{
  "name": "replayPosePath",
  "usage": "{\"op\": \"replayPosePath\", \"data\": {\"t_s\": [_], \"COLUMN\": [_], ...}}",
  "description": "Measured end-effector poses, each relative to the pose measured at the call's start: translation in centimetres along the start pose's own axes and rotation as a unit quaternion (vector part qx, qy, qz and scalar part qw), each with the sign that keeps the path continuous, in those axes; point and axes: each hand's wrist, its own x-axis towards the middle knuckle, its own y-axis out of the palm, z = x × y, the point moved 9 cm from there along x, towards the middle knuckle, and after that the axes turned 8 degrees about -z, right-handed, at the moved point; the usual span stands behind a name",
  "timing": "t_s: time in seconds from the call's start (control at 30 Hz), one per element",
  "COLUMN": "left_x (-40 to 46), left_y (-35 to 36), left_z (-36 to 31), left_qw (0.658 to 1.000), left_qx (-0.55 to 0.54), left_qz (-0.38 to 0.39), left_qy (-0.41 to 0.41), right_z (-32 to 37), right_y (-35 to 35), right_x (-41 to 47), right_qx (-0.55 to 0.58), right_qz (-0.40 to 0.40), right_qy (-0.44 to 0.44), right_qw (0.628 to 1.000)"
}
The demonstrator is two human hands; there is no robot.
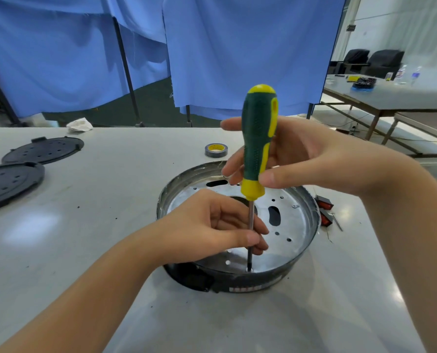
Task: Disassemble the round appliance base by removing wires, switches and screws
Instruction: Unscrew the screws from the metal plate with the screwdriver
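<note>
So the round appliance base (237,225) sits on the grey table (110,200), a bit right of centre and near the person, open side up, with a shiny metal plate full of holes inside a dark outer ring. The screwdriver (259,141) stands upright in it, tip down on what looks like a screw at the near edge of the plate, though the screw head itself is too small to make out.

The right hand (296,159) holds the green and yellow handle with thumb and fingers curled loosely round it. The left hand (220,225) pinches the bare shaft low down, steadying it.

Handling-wise, I'd guess the base is light sheet metal and plastic: stiff, but the rim looks thin and possibly sharp, and the whole thing could skate on that smooth table once torque goes in. Best place to hold it is the dark outer wall, not the plate edge. Right now neither hand is on the base, so a slip of the tip seems possible.

Two red switches (324,210) lie just right of the base, a tape roll (216,150) beyond it, and two black round covers (23,164) far left.
</note>
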Motion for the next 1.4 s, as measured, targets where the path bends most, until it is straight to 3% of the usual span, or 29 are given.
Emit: {"op": "replayPosePath", "data": {"t_s": [0.2, 0.33, 0.5, 0.6, 0.9, 1.2, 1.4], "left_x": [0.3, 0.4, -0.2, -0.2, 0.2, 0.0, 0.2], "left_y": [-0.7, -0.9, 0.2, 0.3, -1.0, 0.0, -0.7], "left_z": [-0.7, -0.6, -0.3, -0.3, -1.1, -0.1, -0.5], "left_qw": [0.996, 0.994, 1.0, 1.0, 0.993, 1.0, 0.997], "left_qx": [0.051, 0.064, 0.01, 0.0, 0.058, 0.015, 0.027], "left_qz": [-0.065, -0.083, 0.008, 0.013, -0.086, -0.01, -0.06], "left_qy": [0.038, 0.036, 0.011, 0.013, 0.048, 0.011, 0.039], "right_z": [0.1, 0.4, 0.1, -0.2, -0.8, -0.6, -0.1], "right_y": [-0.4, -0.3, 0.5, 0.7, 0.3, 0.8, 0.1], "right_x": [0.5, 0.4, -0.1, -0.3, 0.4, -0.1, 0.3], "right_qx": [-0.139, -0.088, -0.018, 0.001, -0.172, -0.032, -0.11], "right_qz": [-0.064, -0.056, 0.026, 0.053, -0.022, 0.026, -0.044], "right_qy": [-0.007, -0.021, -0.007, -0.002, 0.02, 0.028, 0.018], "right_qw": [0.988, 0.994, 0.999, 0.999, 0.985, 0.999, 0.993]}}
